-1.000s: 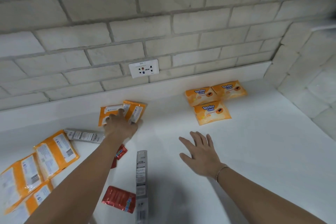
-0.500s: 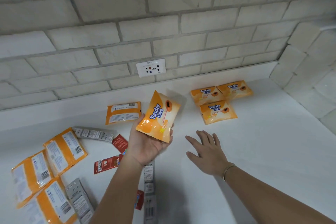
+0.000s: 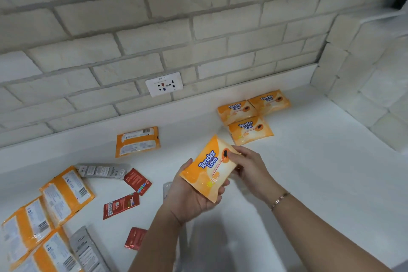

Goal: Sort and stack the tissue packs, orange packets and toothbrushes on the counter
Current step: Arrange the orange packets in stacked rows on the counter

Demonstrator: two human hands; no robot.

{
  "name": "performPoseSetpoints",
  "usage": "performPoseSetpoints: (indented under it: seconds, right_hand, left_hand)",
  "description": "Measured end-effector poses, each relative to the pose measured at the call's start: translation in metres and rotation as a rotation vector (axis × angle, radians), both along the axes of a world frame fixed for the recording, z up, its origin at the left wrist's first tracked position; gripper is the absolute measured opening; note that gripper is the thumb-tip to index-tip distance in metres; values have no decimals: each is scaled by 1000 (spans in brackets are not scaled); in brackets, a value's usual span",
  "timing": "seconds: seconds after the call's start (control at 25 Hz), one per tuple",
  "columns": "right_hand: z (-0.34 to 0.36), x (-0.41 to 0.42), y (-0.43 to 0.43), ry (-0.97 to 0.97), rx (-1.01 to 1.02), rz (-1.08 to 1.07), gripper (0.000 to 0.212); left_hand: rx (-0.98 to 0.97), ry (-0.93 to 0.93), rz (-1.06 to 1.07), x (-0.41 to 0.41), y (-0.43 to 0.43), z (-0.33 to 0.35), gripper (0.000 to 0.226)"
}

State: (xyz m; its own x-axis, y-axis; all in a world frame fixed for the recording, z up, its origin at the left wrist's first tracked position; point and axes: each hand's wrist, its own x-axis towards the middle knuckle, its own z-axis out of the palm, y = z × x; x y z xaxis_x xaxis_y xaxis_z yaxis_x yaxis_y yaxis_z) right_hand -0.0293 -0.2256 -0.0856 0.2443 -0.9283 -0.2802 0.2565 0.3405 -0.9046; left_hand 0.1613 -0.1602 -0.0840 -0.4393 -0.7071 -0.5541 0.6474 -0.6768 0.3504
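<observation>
A pale brick wall (image 3: 154, 17) carries a white socket (image 3: 164, 84). Below the socket, a low white upstand (image 3: 88, 139) meets the white desk (image 3: 320, 172). Far right of the socket, a second brick wall (image 3: 375, 73) forms a corner. The light is soft and even.

A white socket plate (image 3: 164, 84) sits on the pale brick wall (image 3: 198, 17).

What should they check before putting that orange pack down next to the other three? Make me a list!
1. Is the held pack label up: ok.
2. Does the left hand grip it from below: ok.
3. Does the right hand pinch its far corner: ok.
4. Is there free counter beside the three sorted packs: ok.
5. Do those three lie label up, like it: ok.
6. Is the pack by the wall label up: not ok.
</observation>
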Motion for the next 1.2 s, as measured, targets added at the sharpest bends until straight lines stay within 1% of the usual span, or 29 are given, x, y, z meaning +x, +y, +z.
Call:
performPoseSetpoints:
  seconds: [0.08,0.12,0.24,0.28,0.36,0.44,0.52,0.56,0.6,0.64,0.72,0.76,0.8,0.88,0.92,0.96,1.0,1.08,1.12,1.16,1.2]
  right_hand:
    - [-4,-16,-2,19,21,-58,23]
    - [-9,-26,-5,18,31,-87,23]
    - [-15,-55,-17,36,51,-197,23]
    - [-17,-66,-20,75,38,-232,22]
    - [-26,-88,-25,164,7,-296,17]
    - [-39,-113,-29,297,-44,-349,11]
    - [-51,-145,-38,471,-105,-358,8]
    - [-53,-158,-44,555,-131,-375,7]
    - [-56,-196,-60,654,-141,-397,7]
    - [-56,-214,-70,735,-156,-401,6]
    - [-61,-240,-93,828,-167,-405,4]
    - [-62,-240,-97,869,-182,-398,10]
    - [-64,-238,-100,938,-217,-407,22]
    - [-71,-234,-101,1207,-321,-416,44]
    - [-72,-233,-98,1305,-410,-417,48]
    - [-74,-234,-95,1355,-520,-388,47]
    - [-73,-233,-92,1384,-623,-342,43]
    - [-78,-233,-90,1425,-724,-211,37]
    - [-81,-232,-92,1444,-740,-157,36]
    - [-83,-231,-98,1450,-733,-118,35]
    - [-85,-229,-104,1448,-715,-95,37]
  left_hand:
    - [16,-41,9,-13,-3,-2,90]
    - [11,-78,50,-21,-5,-3,86]
    - [-16,-245,186,-48,-11,-9,60]
    - [-43,-338,195,-59,-16,-14,50]
    - [-151,-605,145,-85,-26,-19,29]
    - [-221,-838,95,-117,-38,-22,14]
    - [-238,-981,68,-151,-52,-21,16]
    - [-259,-1033,43,-166,-61,-17,18]
    - [-272,-1062,1,-204,-82,-21,18]
    - [-276,-1102,-26,-222,-94,-25,18]
    - [-269,-1179,-39,-250,-122,-35,15]
    - [-268,-1209,-33,-253,-129,-38,14]
    - [-260,-1230,-15,-255,-134,-39,17]
    - [-286,-1280,8,-258,-139,-40,34]
    - [-340,-1318,35,-258,-136,-40,34]
    - [-438,-1420,71,-258,-133,-39,35]
    - [-579,-1591,89,-254,-132,-42,33]
    - [-848,-1978,96,-240,-136,-54,34]
    - [-895,-2098,112,-230,-139,-63,35]
    - [-870,-2150,153,-224,-141,-68,35]
    - [-803,-2152,181,-222,-143,-71,35]
